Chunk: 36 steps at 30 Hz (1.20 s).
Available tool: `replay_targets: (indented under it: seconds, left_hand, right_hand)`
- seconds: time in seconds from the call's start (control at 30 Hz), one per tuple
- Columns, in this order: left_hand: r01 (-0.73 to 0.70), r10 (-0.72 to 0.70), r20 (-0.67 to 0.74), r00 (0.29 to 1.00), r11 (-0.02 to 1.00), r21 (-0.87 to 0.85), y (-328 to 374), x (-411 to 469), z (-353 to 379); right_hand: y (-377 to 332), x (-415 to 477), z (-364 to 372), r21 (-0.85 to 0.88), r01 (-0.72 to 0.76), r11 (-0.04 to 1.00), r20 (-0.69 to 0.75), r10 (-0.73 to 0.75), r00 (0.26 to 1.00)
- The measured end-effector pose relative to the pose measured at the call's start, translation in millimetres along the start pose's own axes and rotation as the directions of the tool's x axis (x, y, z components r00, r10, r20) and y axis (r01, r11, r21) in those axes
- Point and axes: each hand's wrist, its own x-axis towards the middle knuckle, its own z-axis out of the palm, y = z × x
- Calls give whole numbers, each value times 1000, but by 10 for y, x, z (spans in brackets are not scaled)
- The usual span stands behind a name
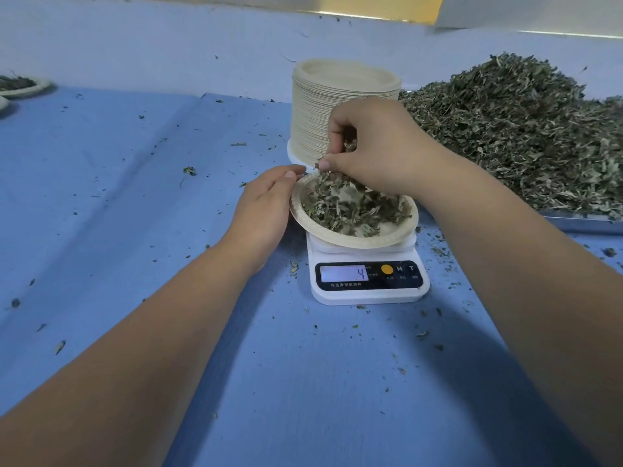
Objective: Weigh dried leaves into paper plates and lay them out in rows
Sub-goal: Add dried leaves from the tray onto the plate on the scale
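Weighing is under way: the right hand (374,146) hovers over the paper plate (354,239) on the white scale (369,281), fingers pinching a tuft of dried leaves (350,205), while the left hand (266,203) rests relaxed against the plate's rim, gripping nothing. The display (344,273) shows a 4. Next, likely, comes trimming the portion from the big leaf pile (512,129) on the right until the reading suits, then carrying the plate off towards the filled plates (20,85) far left.

The scale (369,281) display reads 4; buttons M, T.
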Motion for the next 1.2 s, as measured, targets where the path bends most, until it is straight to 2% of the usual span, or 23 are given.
replay_targets:
  seconds: [0.17, 0.43, 0.57, 0.83, 1.1, 1.2]
  left_hand:
    - [-39, 39, 9, 999, 999, -17, 60, -67, 34]
    - [-85, 84, 50, 995, 996, 13, 67, -88, 32]
    - [-115, 116, 59, 991, 993, -18, 80, -116, 36]
    - [-189, 188, 141, 972, 982, -7, 102, -169, 54]
    - [-189, 187, 102, 977, 982, 16, 76, -135, 41]
    - [-187, 184, 92, 979, 982, 23, 58, -125, 53]
  right_hand:
    - [-7, 12, -40, 91, -73, 993, -37, 76, 996]
    - [10, -8, -71, 350, -136, 927, -214, 220, 952]
    - [35, -59, -30, 389, -172, 905, -117, 234, 965]
    - [-90, -132, 90, 454, -149, 878, -131, 231, 964]
    - [-25, -143, 69, 566, -137, 813, -218, 308, 926]
    - [22, -192, 76, 637, -171, 752, -166, 351, 922]
